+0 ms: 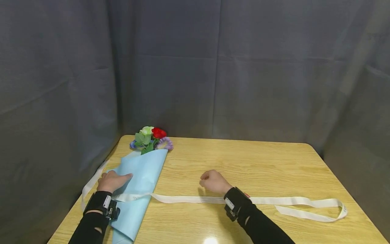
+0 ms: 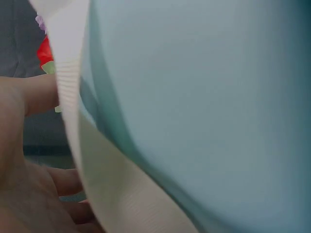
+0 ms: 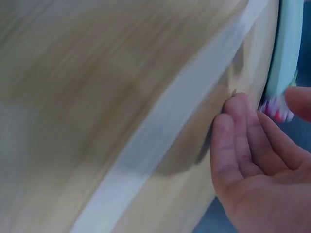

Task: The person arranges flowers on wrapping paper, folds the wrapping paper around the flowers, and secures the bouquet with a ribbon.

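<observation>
A bouquet lies at the table's left side, wrapped in light blue paper (image 1: 146, 169), with red, pale green and purple flowers (image 1: 152, 138) at its far end. My left hand (image 1: 112, 182) holds the wrapped bouquet from above, thumb across the paper and fingers at its left side. In the left wrist view the ribbon and blue paper (image 2: 194, 107) hide the fingertips. A long white ribbon (image 1: 189, 199) crosses the wrap beside that wrist. My right hand (image 1: 214, 182) is above the table just beyond the ribbon, fingers loosely bent, thumb apart, holding nothing.
The ribbon's right part folds back in a loop (image 1: 341, 211) on the wooden table (image 1: 243, 162). Its other end (image 1: 91, 183) trails along the table's left edge. Grey curtains (image 1: 170, 84) hang behind the table and at both sides.
</observation>
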Available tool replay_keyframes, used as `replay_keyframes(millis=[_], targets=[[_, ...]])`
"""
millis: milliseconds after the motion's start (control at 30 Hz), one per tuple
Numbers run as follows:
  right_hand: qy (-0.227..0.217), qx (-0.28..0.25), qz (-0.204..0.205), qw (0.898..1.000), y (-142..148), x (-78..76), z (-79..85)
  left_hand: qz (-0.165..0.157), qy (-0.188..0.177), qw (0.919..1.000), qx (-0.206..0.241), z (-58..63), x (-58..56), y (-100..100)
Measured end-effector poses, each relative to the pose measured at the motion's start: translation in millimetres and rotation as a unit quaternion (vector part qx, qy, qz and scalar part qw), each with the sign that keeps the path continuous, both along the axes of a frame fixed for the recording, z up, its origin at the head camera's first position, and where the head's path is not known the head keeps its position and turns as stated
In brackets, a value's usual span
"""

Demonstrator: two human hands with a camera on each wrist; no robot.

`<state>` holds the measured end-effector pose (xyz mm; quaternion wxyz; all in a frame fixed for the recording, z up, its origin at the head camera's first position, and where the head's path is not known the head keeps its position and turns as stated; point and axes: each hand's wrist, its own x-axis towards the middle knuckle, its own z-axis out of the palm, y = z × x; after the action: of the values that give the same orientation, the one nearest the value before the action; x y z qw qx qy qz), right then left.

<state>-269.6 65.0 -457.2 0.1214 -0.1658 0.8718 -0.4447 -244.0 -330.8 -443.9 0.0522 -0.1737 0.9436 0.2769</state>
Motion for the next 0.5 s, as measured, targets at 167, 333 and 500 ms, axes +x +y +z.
replay_keyframes(millis=[167, 333, 500], targets=[[-0.095, -0.11, 0.021, 0.989, -62.6, -0.6, -0.2, 0.011, -0.005, 0.9999, 0.0, -0.9, -0.3, 2.3], [-0.184, -0.226, 0.007, 0.957, -111.7, 2.4, -2.9, 0.02, -0.01, 0.9997, 0.004, -1.7, -1.7, 6.4], [-0.236, -0.291, 0.01, 0.927, -146.9, 9.1, -7.6, 0.024, -0.007, 0.9994, 0.022, -1.2, -2.3, 5.3]])
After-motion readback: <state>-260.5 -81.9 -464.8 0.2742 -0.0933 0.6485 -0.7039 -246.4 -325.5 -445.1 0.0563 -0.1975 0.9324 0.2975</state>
